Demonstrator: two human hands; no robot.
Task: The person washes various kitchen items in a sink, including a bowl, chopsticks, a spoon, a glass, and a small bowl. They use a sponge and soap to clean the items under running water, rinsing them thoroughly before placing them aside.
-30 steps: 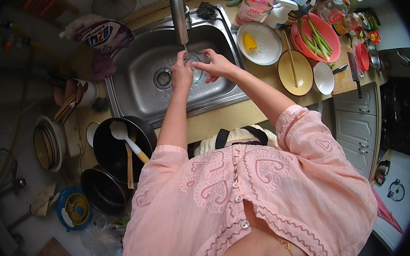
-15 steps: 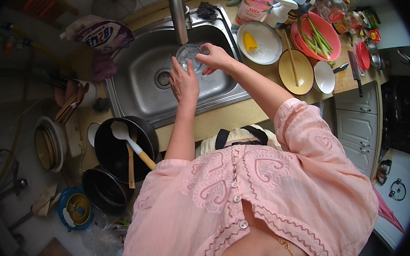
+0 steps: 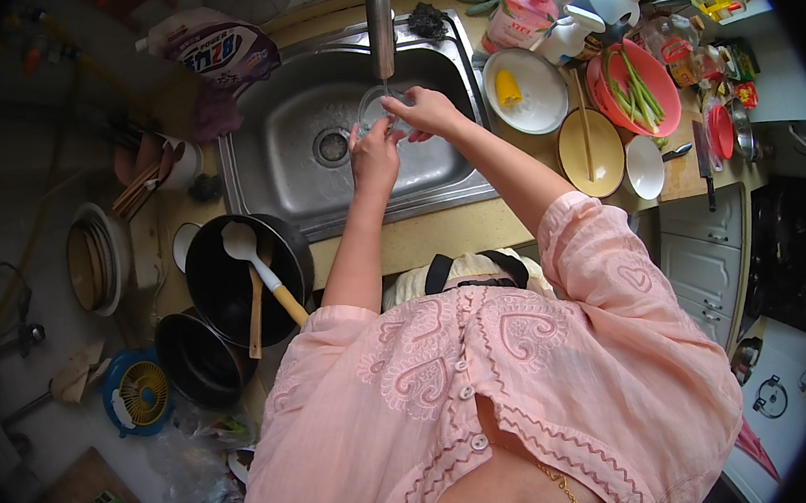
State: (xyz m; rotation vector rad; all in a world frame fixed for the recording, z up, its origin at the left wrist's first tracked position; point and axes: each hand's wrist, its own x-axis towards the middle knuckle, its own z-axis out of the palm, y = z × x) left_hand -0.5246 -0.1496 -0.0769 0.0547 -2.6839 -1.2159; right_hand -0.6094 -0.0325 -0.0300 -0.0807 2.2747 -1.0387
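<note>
Over the steel sink (image 3: 268, 182), a small clear bowl (image 3: 372, 107), seemingly glass, is held beneath the faucet (image 3: 381, 28). A thin stream of water appears to fall toward it. My right hand (image 3: 428, 114) grips the bowl's right side, with the thumb near the rim and the fingers curled below. My left hand (image 3: 376, 159) is closed at the near edge of the bowl, its fingertips bent in and close to the right hand's. The hands partly hide the bowl.
Right of the sink stand a white bowl (image 3: 545, 104) with a yellow piece, a yellow bowl (image 3: 575, 160) with chopsticks, and a pink basin (image 3: 655, 78) of green stalks. A knife (image 3: 705, 161) lies farther right. Dark pots (image 3: 219, 281) stand left, one holding a ladle (image 3: 243, 244).
My left hand has gone from stretched fingers along the bowl's left side to curled fingers at its near edge. The whole view has shifted slightly.
</note>
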